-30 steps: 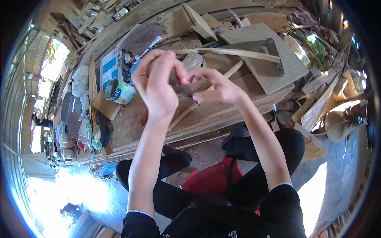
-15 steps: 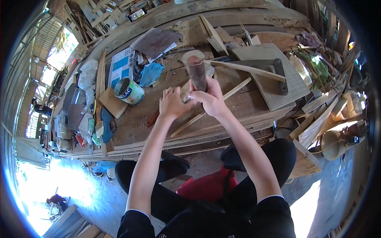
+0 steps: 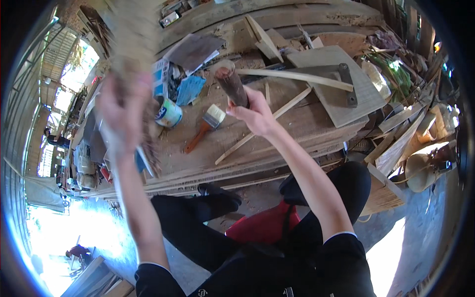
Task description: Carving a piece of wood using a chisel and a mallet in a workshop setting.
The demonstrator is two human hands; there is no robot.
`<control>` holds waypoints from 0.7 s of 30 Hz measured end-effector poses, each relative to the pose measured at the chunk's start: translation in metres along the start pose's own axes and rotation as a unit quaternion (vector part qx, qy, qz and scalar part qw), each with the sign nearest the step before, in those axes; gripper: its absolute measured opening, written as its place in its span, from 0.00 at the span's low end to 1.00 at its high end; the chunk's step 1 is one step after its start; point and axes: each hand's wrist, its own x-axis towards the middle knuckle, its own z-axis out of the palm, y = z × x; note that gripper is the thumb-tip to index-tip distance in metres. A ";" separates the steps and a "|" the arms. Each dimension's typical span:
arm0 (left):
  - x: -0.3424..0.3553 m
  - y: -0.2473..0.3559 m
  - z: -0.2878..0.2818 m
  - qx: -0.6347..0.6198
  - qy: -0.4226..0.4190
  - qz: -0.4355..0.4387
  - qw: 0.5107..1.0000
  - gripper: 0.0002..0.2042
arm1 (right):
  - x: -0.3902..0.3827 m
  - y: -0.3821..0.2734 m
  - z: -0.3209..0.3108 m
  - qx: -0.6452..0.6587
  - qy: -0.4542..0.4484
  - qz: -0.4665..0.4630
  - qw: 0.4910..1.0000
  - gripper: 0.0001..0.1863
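Clasped brown cylinder (image 3: 230, 87) in curled right hand (image 3: 252, 111), blurred piece (image 3: 131, 52) in curled left hand (image 3: 120, 109), over left end of worktop (image 3: 173, 147), apparently mid-handling, needing steadying.

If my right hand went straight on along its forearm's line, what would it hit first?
Beyond the brown piece it holds, your right hand would probably meet the brown sheet; depth is unclear.
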 end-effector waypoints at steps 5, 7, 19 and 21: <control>0.007 0.036 -0.024 -0.188 -0.034 0.041 0.981 0.20 | -0.002 0.000 0.007 -0.023 -0.024 -0.032 0.999 0.06; -0.012 0.024 -0.016 0.128 -0.144 0.159 0.968 0.21 | -0.004 -0.002 0.009 -0.040 -0.027 -0.036 0.998 0.06; -0.006 0.058 -0.033 -0.066 -0.163 0.143 0.974 0.19 | 0.001 0.004 0.007 -0.007 -0.050 0.003 0.999 0.08; -0.022 0.042 -0.013 0.082 -0.250 0.098 0.960 0.18 | 0.006 0.000 0.007 -0.027 -0.031 0.024 0.999 0.07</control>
